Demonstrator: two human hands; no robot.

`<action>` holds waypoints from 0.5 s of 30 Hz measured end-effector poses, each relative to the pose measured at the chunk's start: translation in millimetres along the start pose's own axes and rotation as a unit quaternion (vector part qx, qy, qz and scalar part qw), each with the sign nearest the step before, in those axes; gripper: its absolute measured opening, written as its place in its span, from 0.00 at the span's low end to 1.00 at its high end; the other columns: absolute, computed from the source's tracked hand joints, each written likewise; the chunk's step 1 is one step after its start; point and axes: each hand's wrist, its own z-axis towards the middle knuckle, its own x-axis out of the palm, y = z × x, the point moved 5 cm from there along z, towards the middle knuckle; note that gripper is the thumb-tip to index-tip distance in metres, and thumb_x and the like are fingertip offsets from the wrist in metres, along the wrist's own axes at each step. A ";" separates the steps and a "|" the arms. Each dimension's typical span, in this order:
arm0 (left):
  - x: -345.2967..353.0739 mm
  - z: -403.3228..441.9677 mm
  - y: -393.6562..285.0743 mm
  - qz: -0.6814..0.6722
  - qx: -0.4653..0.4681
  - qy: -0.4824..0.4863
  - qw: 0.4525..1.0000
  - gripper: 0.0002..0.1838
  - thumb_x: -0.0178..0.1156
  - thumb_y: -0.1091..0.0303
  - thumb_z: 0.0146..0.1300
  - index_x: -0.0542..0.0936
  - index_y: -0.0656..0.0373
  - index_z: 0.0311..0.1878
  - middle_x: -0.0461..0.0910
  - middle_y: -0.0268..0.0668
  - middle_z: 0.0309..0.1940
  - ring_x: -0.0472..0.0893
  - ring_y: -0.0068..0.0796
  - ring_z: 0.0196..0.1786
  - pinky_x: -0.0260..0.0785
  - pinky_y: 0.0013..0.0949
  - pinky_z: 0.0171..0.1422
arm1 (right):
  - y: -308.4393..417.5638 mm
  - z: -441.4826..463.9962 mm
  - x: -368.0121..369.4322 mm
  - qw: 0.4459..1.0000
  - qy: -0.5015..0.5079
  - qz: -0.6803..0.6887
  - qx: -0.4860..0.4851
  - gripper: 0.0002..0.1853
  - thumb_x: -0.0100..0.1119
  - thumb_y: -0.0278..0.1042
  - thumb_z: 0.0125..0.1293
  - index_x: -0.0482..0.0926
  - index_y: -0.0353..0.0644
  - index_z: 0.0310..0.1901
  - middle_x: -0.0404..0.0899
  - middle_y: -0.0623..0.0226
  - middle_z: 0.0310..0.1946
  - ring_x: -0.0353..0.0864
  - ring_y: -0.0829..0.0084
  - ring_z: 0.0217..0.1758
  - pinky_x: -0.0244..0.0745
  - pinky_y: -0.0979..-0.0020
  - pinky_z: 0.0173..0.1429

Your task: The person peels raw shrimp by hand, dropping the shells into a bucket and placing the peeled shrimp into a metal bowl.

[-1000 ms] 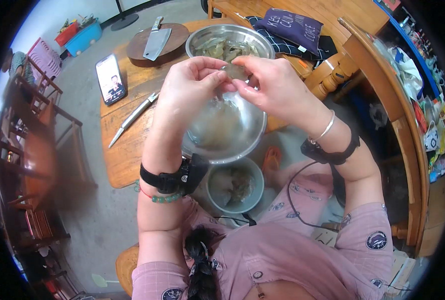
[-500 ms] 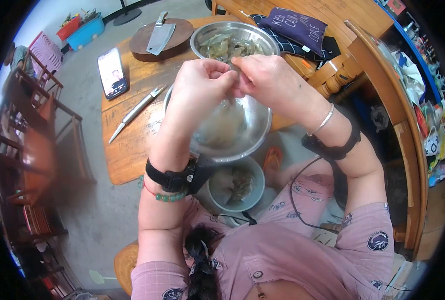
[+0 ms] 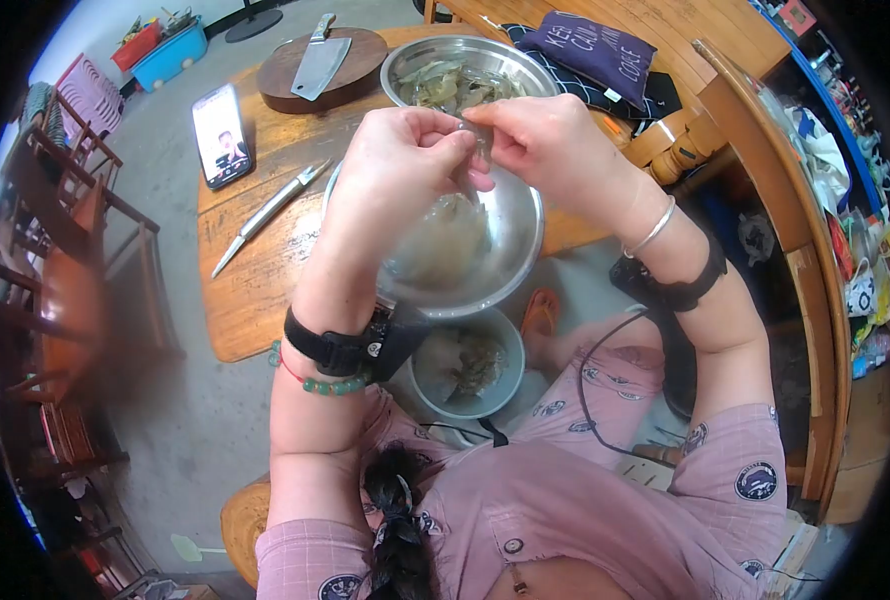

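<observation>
Fingertip pinch over the near bowl, mind that rim

Head view: the left hand (image 3: pixel 400 155) and right hand (image 3: pixel 550 140) meet at the fingertips, both pinching what looks like a small shrimp (image 3: pixel 483 145), mostly hidden by fingers. It's above the near steel bowl (image 3: pixel 510 230), just this side of the far steel bowl (image 3: pixel 527 68).

IMO a light pinch is best; something that wet probably squirts out if squeezed. Keeping it over metal should catch drips.

Edges: the near bowl seems to reach the edge of the wooden table (image 3: pixel 250 320), with a bucket (image 3: pixel 435 397) lower down, so I'd keep forearms off the rim. Elbow room looks better leftward, but watch the slim knife (image 3: pixel 268 220) there.
</observation>
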 end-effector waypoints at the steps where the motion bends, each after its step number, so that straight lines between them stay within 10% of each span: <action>1: -0.2 0.3 0.1 -0.006 0.001 0.005 1.000 0.09 0.58 0.71 0.67 0.79 0.67 0.43 0.84 0.37 0.32 0.85 0.24 0.33 0.71 0.19 0.31 | -3.4 0.2 0.5 1.000 0.004 0.013 0.016 0.08 0.62 0.27 0.56 0.78 0.35 0.37 0.79 0.55 0.26 0.82 0.56 0.31 0.78 0.61 0.36; 15: -5.9 5.5 7.1 0.047 0.009 -0.019 0.999 0.11 0.58 0.71 0.67 0.79 0.69 0.47 0.83 0.36 0.35 0.83 0.23 0.35 0.78 0.25 0.39 | 3.2 3.4 11.1 0.999 0.005 -0.031 -0.021 0.08 0.61 0.30 0.56 0.75 0.35 0.31 0.78 0.53 0.26 0.82 0.54 0.32 0.79 0.60 0.38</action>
